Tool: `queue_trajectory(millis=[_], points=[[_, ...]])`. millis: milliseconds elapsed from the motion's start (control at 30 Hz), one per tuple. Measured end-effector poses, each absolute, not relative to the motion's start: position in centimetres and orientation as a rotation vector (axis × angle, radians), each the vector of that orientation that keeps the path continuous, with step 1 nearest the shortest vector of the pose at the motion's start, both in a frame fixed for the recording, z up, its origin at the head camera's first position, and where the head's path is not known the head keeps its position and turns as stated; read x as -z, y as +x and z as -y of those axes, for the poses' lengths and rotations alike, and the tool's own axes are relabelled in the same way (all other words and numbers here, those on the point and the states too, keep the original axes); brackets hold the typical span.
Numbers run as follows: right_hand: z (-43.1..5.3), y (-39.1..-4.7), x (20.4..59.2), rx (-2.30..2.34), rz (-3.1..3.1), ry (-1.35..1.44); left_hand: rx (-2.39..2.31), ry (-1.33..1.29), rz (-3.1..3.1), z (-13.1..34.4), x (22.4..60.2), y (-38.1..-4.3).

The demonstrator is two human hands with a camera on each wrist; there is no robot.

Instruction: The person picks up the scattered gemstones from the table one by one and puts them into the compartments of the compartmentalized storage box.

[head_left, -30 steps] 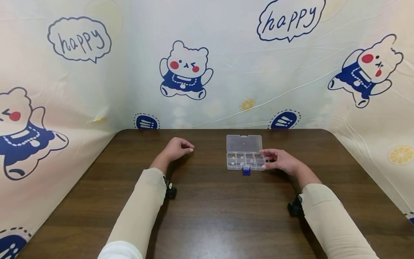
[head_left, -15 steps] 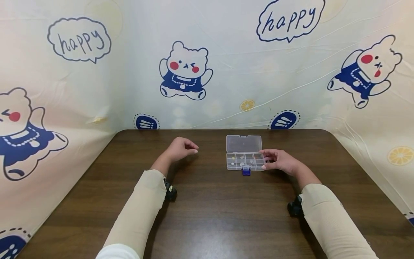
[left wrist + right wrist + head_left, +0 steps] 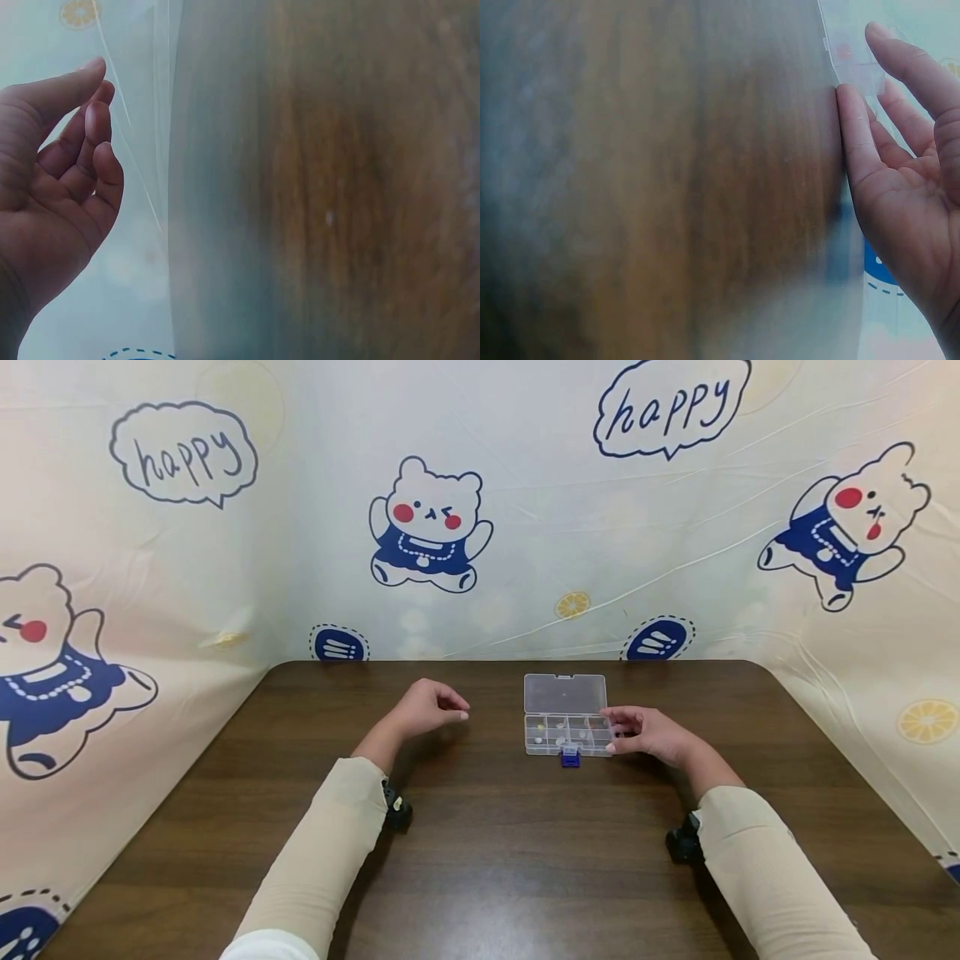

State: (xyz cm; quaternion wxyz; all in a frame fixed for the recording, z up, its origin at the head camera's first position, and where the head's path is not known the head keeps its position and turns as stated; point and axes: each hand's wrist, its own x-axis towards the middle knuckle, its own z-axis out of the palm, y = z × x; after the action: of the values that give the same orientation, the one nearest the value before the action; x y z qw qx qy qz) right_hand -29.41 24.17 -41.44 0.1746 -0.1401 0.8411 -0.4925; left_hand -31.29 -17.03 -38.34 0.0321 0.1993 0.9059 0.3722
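Observation:
A clear plastic compartment box (image 3: 551, 752) lies on the table with its lid (image 3: 564, 695) swung back, and a blue latch (image 3: 570, 761) hangs at its front. Several tiny pieces, white, yellow and reddish, sit in its compartments; their kind is too small to tell. My right hand (image 3: 651, 737) holds the box's right end, thumb at the front corner and fingers towards the back. To the left of the box, apart from it, my left hand (image 3: 423, 707) hovers over the table with thumb and index tips close together. Nothing shows between those tips in the left wrist view.
The brown wooden table (image 3: 480, 860) extends towards me and to both sides. Behind it hangs a pale cloth (image 3: 517, 527) printed with bears. Small dark cameras (image 3: 397, 810) are strapped at both wrists.
My left hand has drifted slowly to the right, nearer the box, with its fingertips kept close together. My right hand and the box have stayed put.

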Motion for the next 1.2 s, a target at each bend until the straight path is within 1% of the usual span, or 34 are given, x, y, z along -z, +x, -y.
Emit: queue_trajectory(millis=[467, 1200], points=[[-24.2, -29.4, 41.4, 1.405, -2.367, -0.383, -1.14, 0.715, -2.778, 15.2, 37.6, -30.4], [-24.3, -29.5, 41.5, 1.406, -2.37, -0.403, -1.122, 0.834, -2.758, 12.4, 37.3, -30.0]])
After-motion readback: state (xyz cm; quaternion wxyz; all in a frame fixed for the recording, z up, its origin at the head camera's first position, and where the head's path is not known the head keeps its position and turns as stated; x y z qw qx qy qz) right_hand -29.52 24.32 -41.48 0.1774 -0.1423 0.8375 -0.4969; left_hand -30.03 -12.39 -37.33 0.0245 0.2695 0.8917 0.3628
